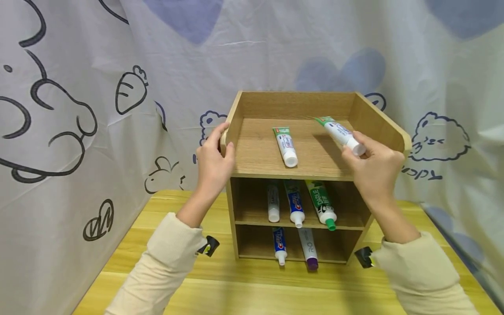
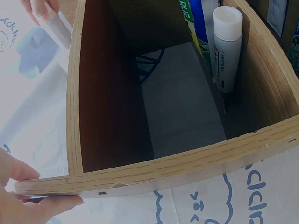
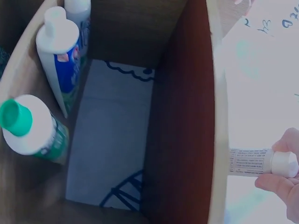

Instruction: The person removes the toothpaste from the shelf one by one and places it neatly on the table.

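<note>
A wooden shelf unit (image 1: 299,177) has toothpaste tubes on its top and inside. My right hand (image 1: 376,168) pinches a white and green toothpaste tube (image 1: 338,132) near its white cap, tilted over the right part of the top. The right wrist view shows thumb and finger at the cap of this tube (image 3: 252,161). A similar toothpaste tube (image 1: 286,146) lies on the top board, left of it. With fingers and thumb on either side, my left hand (image 1: 214,159) grips the unit's left side panel (image 1: 232,116); the panel edge (image 2: 46,185) is between them in the left wrist view.
The middle level holds a white tube (image 1: 273,201), a blue Crest tube (image 1: 294,202) and a green Darlie tube (image 1: 320,201). Below are a smaller Crest tube (image 1: 279,241) and a purple-capped tube (image 1: 308,245). A printed curtain (image 1: 267,48) hangs behind the wooden table (image 1: 189,271).
</note>
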Available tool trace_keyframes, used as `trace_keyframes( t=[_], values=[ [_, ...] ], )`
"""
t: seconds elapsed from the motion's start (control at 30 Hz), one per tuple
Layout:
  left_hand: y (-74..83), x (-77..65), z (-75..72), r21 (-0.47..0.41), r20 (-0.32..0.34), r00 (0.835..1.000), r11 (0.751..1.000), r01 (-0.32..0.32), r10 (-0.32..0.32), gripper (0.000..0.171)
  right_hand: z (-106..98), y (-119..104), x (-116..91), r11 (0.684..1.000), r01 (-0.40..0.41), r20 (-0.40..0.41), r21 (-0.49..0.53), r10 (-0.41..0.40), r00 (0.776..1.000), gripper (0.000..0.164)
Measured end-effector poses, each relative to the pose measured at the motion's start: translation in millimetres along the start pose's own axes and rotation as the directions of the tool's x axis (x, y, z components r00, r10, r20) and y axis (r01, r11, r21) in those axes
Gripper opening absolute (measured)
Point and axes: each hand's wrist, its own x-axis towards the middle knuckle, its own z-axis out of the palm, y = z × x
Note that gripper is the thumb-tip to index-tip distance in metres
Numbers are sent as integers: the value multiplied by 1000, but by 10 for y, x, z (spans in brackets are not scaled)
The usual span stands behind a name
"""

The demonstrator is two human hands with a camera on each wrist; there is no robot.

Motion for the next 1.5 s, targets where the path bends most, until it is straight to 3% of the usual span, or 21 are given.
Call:
trace_keyframes(
  t=[0.17,0.33,0.57,0.87,1.17,1.33,1.5],
  values=[
    [6,0,-6,12,2,1000,1000,-3,3,44,-91,-11,79,997,-34,-8,68,34,999,29],
    [3,0,-10,21,6,1000,1000,-8,8,45,-185,14,161,998,0,-43,57,2,999,28],
    [-6,-9,-9,48,4,999,998,-50,49,46,-332,116,230,995,-64,-113,73,72,991,28],
    [-8,-14,3,34,13,997,997,-71,71,46,-561,280,237,988,-153,-149,-1,151,977,27],
    [-15,-13,-17,3,21,999,999,-41,41,47,-721,452,208,974,-223,-181,-32,213,960,30],
    [-21,-11,-26,-2,17,999,999,-45,45,47,-775,550,145,976,-216,-188,-21,208,960,29],
    [-23,-8,-27,4,13,999,999,-39,39,47,-781,672,43,986,-159,-226,46,166,960,28]
  ],
)
